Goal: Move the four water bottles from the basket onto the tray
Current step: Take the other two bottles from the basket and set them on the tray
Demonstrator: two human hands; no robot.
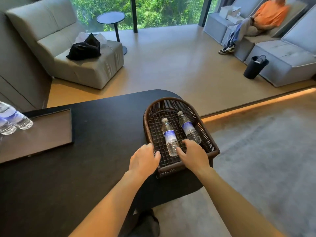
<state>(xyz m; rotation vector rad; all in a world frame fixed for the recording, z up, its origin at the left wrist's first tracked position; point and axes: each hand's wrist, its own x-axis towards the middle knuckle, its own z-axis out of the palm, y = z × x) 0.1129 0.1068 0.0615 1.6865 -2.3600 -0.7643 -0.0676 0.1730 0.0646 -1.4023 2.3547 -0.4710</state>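
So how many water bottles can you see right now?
4. Two lie in the basket: left bottle, right bottle. Two more are on the tray at the picture's left edge, partly cut off; others could be out of view.

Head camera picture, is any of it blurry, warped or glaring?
Head view: wide-angle bending curves the table edge and floor lines; two bottles on the tray at the left edge look smeared; the bottles in the basket stay sharp; the window is bright, no harsh glare.
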